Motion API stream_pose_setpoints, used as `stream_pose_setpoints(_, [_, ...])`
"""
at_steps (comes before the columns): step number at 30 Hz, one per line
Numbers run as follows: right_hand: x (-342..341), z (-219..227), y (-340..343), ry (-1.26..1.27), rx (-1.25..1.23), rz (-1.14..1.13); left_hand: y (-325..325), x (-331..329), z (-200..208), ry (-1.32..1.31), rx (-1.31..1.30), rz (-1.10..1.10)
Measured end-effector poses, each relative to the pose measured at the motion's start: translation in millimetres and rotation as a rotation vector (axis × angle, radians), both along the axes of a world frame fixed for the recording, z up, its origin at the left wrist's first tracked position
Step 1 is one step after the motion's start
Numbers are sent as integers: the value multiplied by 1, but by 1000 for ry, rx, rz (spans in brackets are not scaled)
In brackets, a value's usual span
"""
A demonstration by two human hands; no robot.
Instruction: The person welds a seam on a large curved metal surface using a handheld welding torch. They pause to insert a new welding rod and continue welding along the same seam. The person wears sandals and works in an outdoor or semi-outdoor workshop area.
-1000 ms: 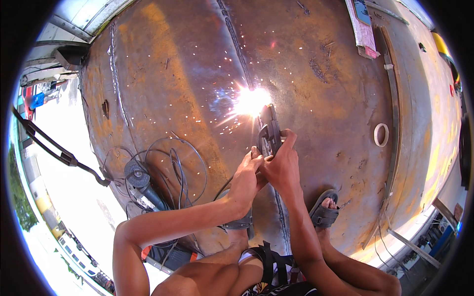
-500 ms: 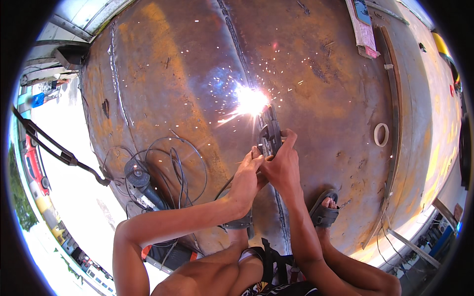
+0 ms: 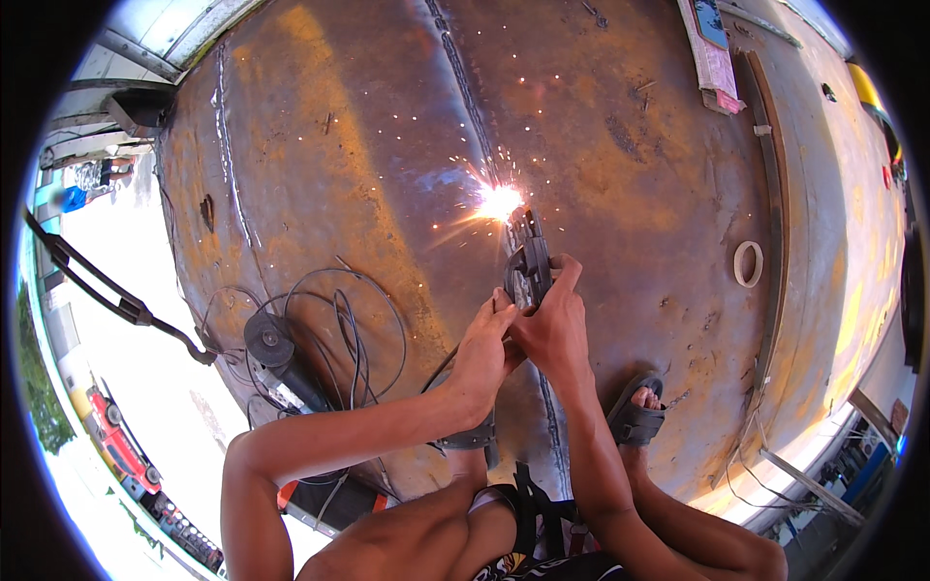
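Note:
Both hands are closed together around a dark electrode holder point(image 3: 529, 259) at the middle of a rusty steel plate point(image 3: 630, 194). My right hand point(image 3: 555, 334) wraps the grip from the right, with its index finger lying along the side. My left hand point(image 3: 481, 349) presses in from the left, with thumb and fingers at the near end of the holder. At the holder's far end a bright arc point(image 3: 501, 201) throws sparks; its glare hides the electrode tip. The arc sits on a seam point(image 3: 460, 82) running away from me, with a rough bead beyond it.
An angle grinder point(image 3: 281, 358) lies on the left among looped black cables point(image 3: 360, 334). On the right are a pale ring point(image 3: 747, 263) and a long metal strip point(image 3: 778, 213). A phone point(image 3: 710, 23) rests at the far right. My sandalled foot point(image 3: 639, 416) stands beside my right forearm.
The arc's glare has shrunk and fewer sparks fly around it. Both hands and the electrode holder keep nearly the same place. A red vehicle in the left background has shifted nearer.

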State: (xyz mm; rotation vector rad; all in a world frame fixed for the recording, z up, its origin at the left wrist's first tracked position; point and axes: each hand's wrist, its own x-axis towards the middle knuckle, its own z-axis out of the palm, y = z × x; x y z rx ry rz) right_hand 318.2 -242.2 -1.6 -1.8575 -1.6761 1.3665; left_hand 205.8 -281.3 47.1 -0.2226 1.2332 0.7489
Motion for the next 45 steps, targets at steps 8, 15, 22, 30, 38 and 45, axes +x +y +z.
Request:
stream_pose_setpoints(8, [0,1,0,-11,9,20,-4,0,-8,-24,22,20])
stream_pose_setpoints(15, [0,-1,-1,11,28,17,-3,0,-6,-22,25,8])
stream_pose_setpoints(22, [0,-1,-2,-26,-18,6,-5,0,-6,-20,19,19])
stream_pose_setpoints(30, [1,0,-2,-17,-25,12,-4,1,-4,-8,17,8])
stream_pose_setpoints(38, [0,4,-1,-17,-52,7,-7,1,-10,18,4,-1])
stream_pose_setpoints(45, [0,2,-3,-19,-21,17,-8,2,-8,11,27,25])
